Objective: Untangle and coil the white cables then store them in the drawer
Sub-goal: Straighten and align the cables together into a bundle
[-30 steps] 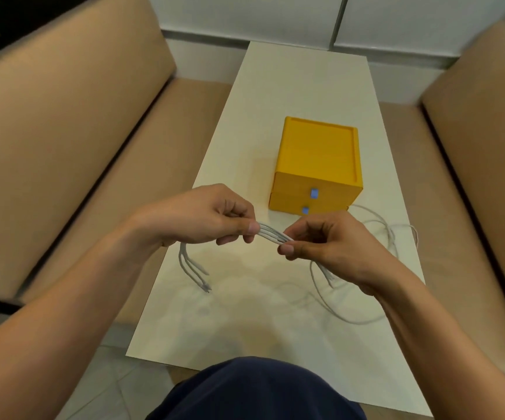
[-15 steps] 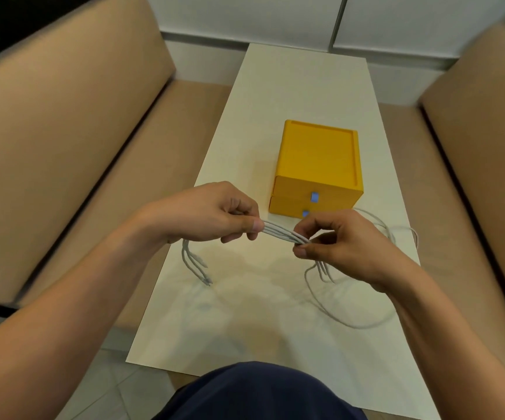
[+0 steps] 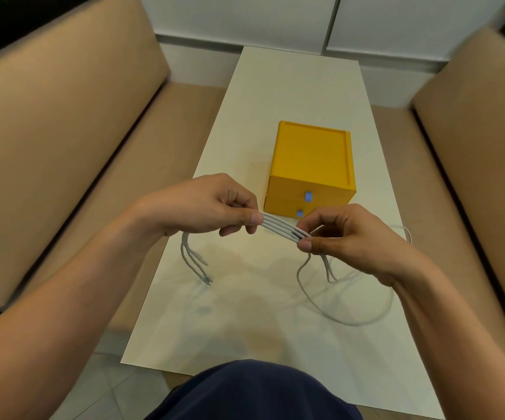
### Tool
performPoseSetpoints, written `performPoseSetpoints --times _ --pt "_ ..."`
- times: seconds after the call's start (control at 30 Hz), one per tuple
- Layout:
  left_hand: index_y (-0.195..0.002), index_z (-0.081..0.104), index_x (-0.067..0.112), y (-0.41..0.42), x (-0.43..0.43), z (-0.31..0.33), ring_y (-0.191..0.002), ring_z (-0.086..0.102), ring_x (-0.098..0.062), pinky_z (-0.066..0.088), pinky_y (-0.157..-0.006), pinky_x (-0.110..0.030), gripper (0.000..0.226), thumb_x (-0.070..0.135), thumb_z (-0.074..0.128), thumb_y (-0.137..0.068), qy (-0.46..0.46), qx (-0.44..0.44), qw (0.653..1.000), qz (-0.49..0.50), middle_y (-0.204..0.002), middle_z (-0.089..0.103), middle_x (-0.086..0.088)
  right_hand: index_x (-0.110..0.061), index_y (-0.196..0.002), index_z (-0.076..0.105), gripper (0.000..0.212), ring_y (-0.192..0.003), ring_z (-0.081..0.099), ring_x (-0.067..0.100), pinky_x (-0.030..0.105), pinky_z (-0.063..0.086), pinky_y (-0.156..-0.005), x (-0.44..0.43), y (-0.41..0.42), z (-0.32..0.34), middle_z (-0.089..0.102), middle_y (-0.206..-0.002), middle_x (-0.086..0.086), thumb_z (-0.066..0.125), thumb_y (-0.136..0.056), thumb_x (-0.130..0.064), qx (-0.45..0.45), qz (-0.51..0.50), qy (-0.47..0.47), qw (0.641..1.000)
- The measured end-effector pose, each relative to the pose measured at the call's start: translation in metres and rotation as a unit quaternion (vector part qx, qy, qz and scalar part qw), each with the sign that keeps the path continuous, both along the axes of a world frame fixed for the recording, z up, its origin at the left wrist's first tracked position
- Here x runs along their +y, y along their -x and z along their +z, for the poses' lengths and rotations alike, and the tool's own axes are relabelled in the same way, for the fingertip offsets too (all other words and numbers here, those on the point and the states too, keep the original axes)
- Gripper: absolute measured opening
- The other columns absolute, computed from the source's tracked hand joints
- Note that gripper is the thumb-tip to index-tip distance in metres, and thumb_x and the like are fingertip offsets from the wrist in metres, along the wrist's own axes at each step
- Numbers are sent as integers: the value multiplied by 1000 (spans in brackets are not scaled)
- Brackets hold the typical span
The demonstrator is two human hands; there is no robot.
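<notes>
We see a long pale surface (image 3: 275,116) running away from us between two tan sofas, one on the left (image 3: 48,131) and one on the right (image 3: 472,131), with a white wall (image 3: 245,16) at the far end. On the surface stands a yellow drawer box (image 3: 313,153). Its two drawer fronts face us, each with a small blue knob, the upper (image 3: 307,196) and the lower (image 3: 299,213). A dark blue knee (image 3: 254,389) fills the bottom edge of the view. Both hands hang above the near half of the surface, between us and the box, and the knuckles of the right hand (image 3: 348,237) cover the box's lower near corner.

The white cables (image 3: 278,227) are held in the air between the hands, just in front of the lower knob. About four strands lie flat side by side in a short straight band. Its long axis runs across our view, from the left hand (image 3: 202,207) down slightly to the right hand. The left hand's thumb and curled fingers (image 3: 255,218) pinch one end of the band, and the right hand's thumb and fingers pinch the other.

Below the left hand the plug ends (image 3: 195,262) dangle towards the surface, pointing down and towards us. Below the right hand the slack (image 3: 345,316) drops and sweeps in a wide loop over the surface. Another thin strand (image 3: 405,234) shows past the right wrist, near the surface's right edge.
</notes>
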State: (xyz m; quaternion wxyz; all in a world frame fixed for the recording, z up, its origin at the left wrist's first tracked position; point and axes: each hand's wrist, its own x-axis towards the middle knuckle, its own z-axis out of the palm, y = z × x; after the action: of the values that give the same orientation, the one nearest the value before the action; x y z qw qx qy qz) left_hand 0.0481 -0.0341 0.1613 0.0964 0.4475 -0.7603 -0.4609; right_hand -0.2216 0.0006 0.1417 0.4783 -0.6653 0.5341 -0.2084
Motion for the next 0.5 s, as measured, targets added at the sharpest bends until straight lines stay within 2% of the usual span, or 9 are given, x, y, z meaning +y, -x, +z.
performPoseSetpoints --times 0.13,0.23,0.37,0.43,0.5 --pt "-80 73 23 3 2 1 -57 38 -21 30 -54 -29 27 38 62 -100 1 -5 1000 0 -58 58 3 -21 -92 75 13 -83 68 27 51 56 -86 -2 -1 -1 75 -89 9 83 -84 -14 20 1 -7 1000" --pt "-80 73 23 3 5 1 -56 37 -19 30 -52 -27 28 39 62 -100 4 -11 1000 1 -58 59 4 -27 -99 78 17 -88 69 19 47 57 -90 -2 0 0 76 -93 2 81 -86 -15 26 7 -7 1000" --pt "-80 73 24 0 6 0 -56 39 -20 30 -55 -29 27 38 62 -100 13 -1 1000 18 -58 60 2 -28 -104 78 15 -92 67 21 43 55 -90 0 -4 0 76 -94 -2 68 -98 -19 42 41 8 998" --pt "-80 73 24 -3 5 0 -59 41 -23 30 -58 -32 26 38 63 -100 21 4 999 25 -58 60 2 -24 -107 74 14 -85 69 19 40 55 -86 3 -8 -1 76 -89 -2 61 -103 -18 8 45 -10 999" --pt "-80 73 24 -6 4 -1 -61 42 -24 30 -59 -33 26 37 63 -100 23 7 999 33 -58 59 2 -24 -107 73 16 -74 61 16 37 50 -75 4 -9 0 70 -78 -6 57 -105 -24 8 38 -11 999"
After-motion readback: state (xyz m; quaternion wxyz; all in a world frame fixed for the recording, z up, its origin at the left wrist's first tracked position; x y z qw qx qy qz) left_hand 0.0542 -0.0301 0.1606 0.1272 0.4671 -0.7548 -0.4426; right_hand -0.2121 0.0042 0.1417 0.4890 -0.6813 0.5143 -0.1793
